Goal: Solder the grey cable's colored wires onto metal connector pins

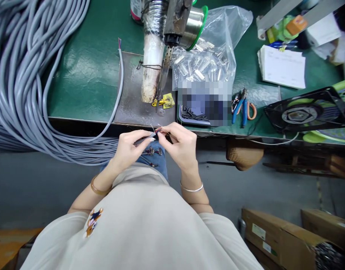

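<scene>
Just in front of the bench edge, my left hand (133,144) pinches a grey cable (142,139) near its stripped end. Thin coloured wires (158,130) fan out from that end, some reddish and some dark. My right hand (179,142) is closed at the fingertips on these wires, close beside the left fingers. Below the hands, several cable ends with small metal connectors (152,151) lie over my lap. Beyond them on the bench, a soldering iron (163,77) points down over a dark mat (133,90), its tip by a yellow clip and sponge piece (168,100).
Thick loops of grey cable (26,67) cover the bench's left side. A solder spool (195,28), a bag of metal connectors (203,67) and a tray of black tubing pieces (195,114) stand behind. Pliers (243,108) and a black fan (302,110) lie rightward.
</scene>
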`<action>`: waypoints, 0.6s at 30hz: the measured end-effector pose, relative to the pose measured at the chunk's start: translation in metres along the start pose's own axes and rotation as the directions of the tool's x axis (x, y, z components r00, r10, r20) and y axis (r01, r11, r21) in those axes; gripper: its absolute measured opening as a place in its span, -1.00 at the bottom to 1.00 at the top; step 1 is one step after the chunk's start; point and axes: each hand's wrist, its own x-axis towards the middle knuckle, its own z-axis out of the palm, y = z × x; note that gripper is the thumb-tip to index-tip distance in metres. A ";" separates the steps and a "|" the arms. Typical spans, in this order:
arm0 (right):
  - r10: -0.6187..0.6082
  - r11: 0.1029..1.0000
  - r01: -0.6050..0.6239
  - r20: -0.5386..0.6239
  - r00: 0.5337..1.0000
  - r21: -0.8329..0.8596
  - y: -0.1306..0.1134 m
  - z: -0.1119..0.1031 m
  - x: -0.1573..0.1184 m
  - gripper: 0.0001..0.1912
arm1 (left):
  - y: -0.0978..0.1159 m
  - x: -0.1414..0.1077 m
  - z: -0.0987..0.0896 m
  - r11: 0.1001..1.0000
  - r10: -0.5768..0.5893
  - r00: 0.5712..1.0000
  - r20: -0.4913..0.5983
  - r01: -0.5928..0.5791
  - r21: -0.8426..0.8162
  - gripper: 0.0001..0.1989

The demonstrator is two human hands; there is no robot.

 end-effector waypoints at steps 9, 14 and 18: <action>0.126 0.986 -0.127 0.020 0.992 0.109 -0.003 0.001 0.002 -0.85 | 0.008 -0.003 -0.005 0.999 0.028 0.999 0.035 -0.029 0.038 -0.51; 0.378 0.831 -0.397 0.128 0.917 0.390 0.004 0.012 0.000 -0.82 | 0.010 -0.008 0.002 0.978 -0.142 0.990 0.018 0.143 -0.151 -0.54; 0.436 0.784 -0.458 0.155 0.887 0.419 0.007 0.013 0.000 -0.83 | 0.008 -0.005 0.004 0.877 -0.293 0.955 0.053 0.291 -0.383 -0.73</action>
